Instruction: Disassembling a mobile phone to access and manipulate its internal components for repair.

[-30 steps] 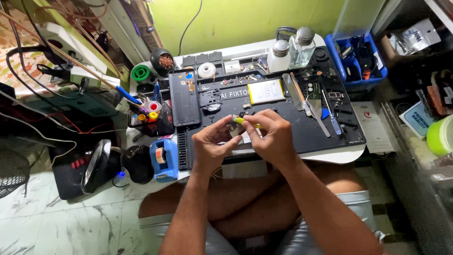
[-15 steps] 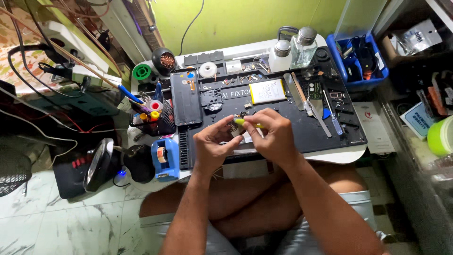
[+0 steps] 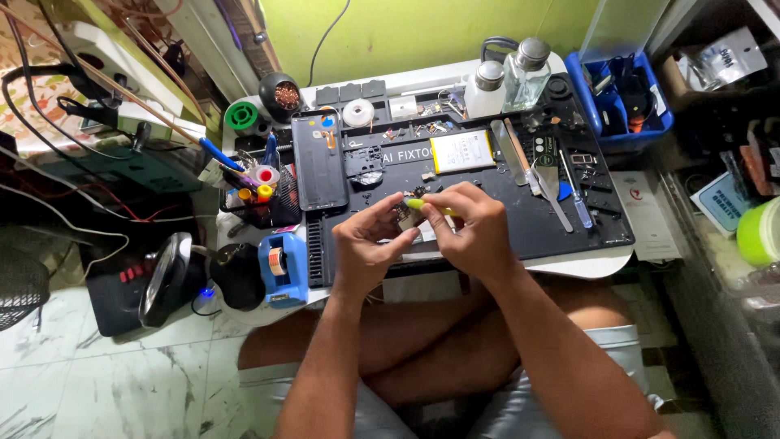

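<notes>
My left hand [image 3: 367, 244] pinches a small dark electronic part [image 3: 404, 215] over the front of a black work mat [image 3: 569, 223]. My right hand [image 3: 471, 228] grips a thin yellow-handled tool [image 3: 426, 206], its tip laid against that part. Both hands meet at the mat's near edge, above my crossed legs. An opened phone body [image 3: 318, 158] lies at the mat's left, and a flat battery [image 3: 461, 151] rests near the middle back.
Metal spudgers and a blue pry tool [image 3: 561, 189] lie at the mat's right. Two glass bottles [image 3: 510, 77] and a blue bin [image 3: 621, 102] stand at the back right. A blue tape dispenser [image 3: 284, 264], pen cup [image 3: 260, 195] and solder reels sit left.
Both hands stay together over the small part; only slight finger shifts show. Nothing else on the mat has moved.
</notes>
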